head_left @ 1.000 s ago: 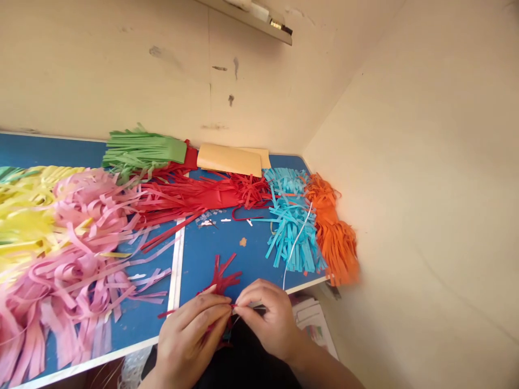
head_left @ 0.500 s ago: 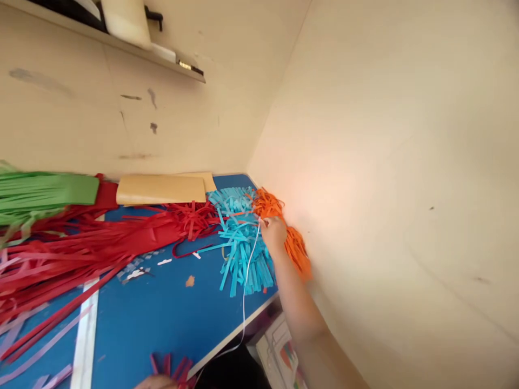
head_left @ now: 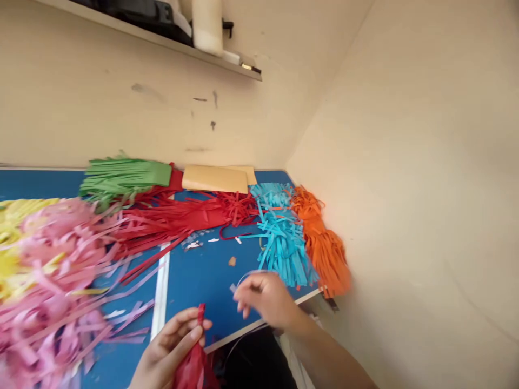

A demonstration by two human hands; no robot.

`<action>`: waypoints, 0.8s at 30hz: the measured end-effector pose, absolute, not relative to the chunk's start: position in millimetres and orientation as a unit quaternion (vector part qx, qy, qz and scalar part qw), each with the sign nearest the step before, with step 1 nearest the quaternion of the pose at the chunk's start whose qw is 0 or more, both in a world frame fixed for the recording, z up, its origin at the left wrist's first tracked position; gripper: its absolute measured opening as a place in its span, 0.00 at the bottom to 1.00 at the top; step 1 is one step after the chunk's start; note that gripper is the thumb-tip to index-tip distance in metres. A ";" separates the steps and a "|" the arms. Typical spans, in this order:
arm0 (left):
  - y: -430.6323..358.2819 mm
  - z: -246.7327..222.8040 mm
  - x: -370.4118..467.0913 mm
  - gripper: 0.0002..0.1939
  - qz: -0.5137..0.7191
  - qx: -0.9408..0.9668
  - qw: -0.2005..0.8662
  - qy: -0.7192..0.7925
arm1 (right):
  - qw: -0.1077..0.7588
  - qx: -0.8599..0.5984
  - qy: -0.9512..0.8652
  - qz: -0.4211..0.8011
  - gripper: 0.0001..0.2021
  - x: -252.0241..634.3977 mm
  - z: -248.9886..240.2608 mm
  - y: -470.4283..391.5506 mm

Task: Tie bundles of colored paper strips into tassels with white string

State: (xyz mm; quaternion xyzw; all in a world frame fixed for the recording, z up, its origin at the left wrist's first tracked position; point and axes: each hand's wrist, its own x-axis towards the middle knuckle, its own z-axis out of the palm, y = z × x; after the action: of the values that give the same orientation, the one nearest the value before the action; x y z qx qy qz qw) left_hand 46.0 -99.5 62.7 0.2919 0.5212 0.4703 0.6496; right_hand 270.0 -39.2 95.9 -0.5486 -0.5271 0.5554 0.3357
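Observation:
Low in the view, my left hand point(head_left: 174, 343) is closed around the neck of a red paper tassel point(head_left: 193, 367). A small loop stands up above its fingers, and the fringe hangs below. To the right, over the table's front part, my right hand point(head_left: 265, 300) pinches a thin white string point(head_left: 247, 274). A pale end pokes out to the left of its fingertips; part of the string is hidden behind the hand. Beyond the right hand lie blue fringed paper tassels point(head_left: 284, 237) and orange ones point(head_left: 326, 254).
Across the blue table point(head_left: 203, 265) lie red fringed paper point(head_left: 178, 216), green fringed paper point(head_left: 125, 175), pink strips point(head_left: 65, 243) and yellow strips point(head_left: 12, 254). Folded tan paper point(head_left: 214, 178) rests by the back wall. A shelf point(head_left: 162, 39) juts out above; another wall bounds the right.
My right hand has drawn back from the blue and orange tassels toward me, with the string. My left hand and the red tassel have come up into view. The view has turned left.

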 end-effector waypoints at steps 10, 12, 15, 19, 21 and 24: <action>-103.6 58.4 36.3 0.23 0.446 0.152 0.745 0.473 | 0.252 -0.477 -0.468 0.699 0.21 215.6 82.7 -57.5; -105.2 57.1 35.6 0.22 0.438 0.193 0.735 0.480 | 0.249 -0.476 -0.479 0.695 0.21 214.7 84.0 -57.7; -105.9 56.7 34.4 0.20 0.435 0.290 0.686 0.505 | 0.253 -0.485 -0.478 0.687 0.21 211.8 84.3 -59.9; -107.2 56.6 31.1 0.15 0.409 0.443 0.602 0.524 | 0.260 -0.481 -0.426 0.721 0.27 214.0 82.0 -61.7; -108.5 56.3 30.2 0.12 0.389 0.525 0.540 0.530 | 0.254 -0.465 -0.422 0.736 0.29 215.6 78.9 -64.0; -111.1 57.1 32.9 0.06 0.391 0.626 0.396 0.546 | 0.243 -0.453 -0.462 0.723 0.23 211.7 72.9 -71.0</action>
State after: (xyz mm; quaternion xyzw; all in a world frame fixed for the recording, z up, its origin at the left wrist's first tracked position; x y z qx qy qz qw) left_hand 32.9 -111.1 57.1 0.6260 0.5463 0.3907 0.3963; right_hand 211.7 -71.0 72.9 -0.4527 -0.4618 0.7231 0.2427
